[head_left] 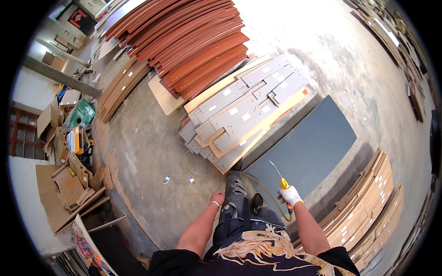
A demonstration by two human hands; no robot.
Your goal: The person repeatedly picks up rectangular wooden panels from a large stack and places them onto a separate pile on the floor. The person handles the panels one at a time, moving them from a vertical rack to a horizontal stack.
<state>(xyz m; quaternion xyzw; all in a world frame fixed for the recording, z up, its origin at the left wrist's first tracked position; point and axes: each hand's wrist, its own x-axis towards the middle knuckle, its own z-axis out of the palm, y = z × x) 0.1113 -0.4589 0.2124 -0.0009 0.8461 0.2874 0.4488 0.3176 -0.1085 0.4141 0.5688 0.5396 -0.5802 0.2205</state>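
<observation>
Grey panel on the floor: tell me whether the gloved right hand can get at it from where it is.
Probably yes. The right hand holds a yellow air blow gun whose nozzle points at the grey panel, and nothing lies between them. The hand itself is above the panel, so touching it would mean bending down.

- A yellow-handled air blow gun with a thin metal nozzle is gripped in the white-gloved right hand; its nozzle is tilted up and to the left, over the edge of a dark grey panel.
- A yellowish hose is seen trailing from the gun, looped across the concrete floor.
</observation>
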